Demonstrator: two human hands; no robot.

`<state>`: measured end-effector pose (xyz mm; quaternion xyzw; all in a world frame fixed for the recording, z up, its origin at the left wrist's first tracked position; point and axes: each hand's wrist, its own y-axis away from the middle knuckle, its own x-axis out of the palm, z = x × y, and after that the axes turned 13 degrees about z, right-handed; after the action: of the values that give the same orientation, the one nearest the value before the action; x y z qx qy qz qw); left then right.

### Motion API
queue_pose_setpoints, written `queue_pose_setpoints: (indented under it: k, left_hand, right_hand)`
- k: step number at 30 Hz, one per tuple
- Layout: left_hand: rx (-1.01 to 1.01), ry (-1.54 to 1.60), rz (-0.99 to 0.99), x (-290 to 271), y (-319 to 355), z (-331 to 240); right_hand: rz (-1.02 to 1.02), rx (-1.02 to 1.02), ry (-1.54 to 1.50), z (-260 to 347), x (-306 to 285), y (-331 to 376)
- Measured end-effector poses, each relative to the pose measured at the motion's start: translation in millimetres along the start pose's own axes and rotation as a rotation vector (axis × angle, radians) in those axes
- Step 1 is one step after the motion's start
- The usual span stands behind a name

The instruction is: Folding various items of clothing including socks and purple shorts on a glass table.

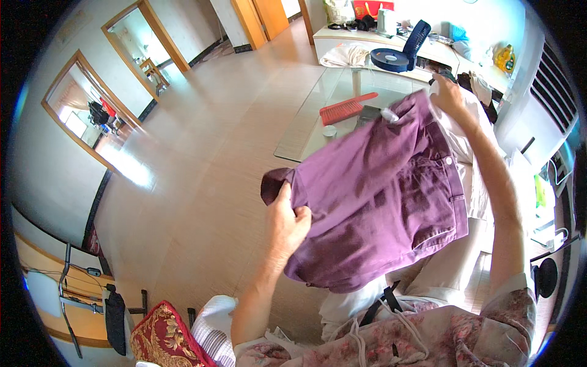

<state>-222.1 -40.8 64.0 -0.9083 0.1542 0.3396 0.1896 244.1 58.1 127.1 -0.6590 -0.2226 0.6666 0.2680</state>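
A pair of purple pants (379,196) spreads out in front of me, above my lap and the near side of the glass table (299,125). Their waistband, with a pale button, faces right. My left hand (288,223) grips the left end, thumb on top, and a darker fold of cloth sticks out past it. Beyond the pants' upper right corner is my right hand (449,96), its fingers curled close to dark items; what they hold is hidden. White cloth (468,131) hangs beneath my right forearm.
On the glass table lie a red brush (348,109) and a small round tin (329,131). A dark blue folding fan (400,55) stands by a cluttered white cabinet (342,40). At the lower left are a red patterned cushion (165,336) and a metal-framed stand (79,303).
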Motion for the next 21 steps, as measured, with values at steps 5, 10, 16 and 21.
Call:
queue_pose_setpoints:
  k: [5,10,16,21]
  left_hand:
    - [0.076,-0.163,-0.022,29,2,-24]
    - [0.091,-0.037,0.003,48,-10,-40]
    - [-0.066,0.803,0.237,38,7,-40]
    - [0.053,0.227,-0.146,17,18,-37]
  right_hand:
    - [0.148,-0.302,-0.550,146,-35,66]
    - [0.917,-0.166,-0.888,238,-58,104]
    - [1.158,-0.016,-1.143,239,-41,106]
    - [1.245,0.161,-1.559,224,-41,114]
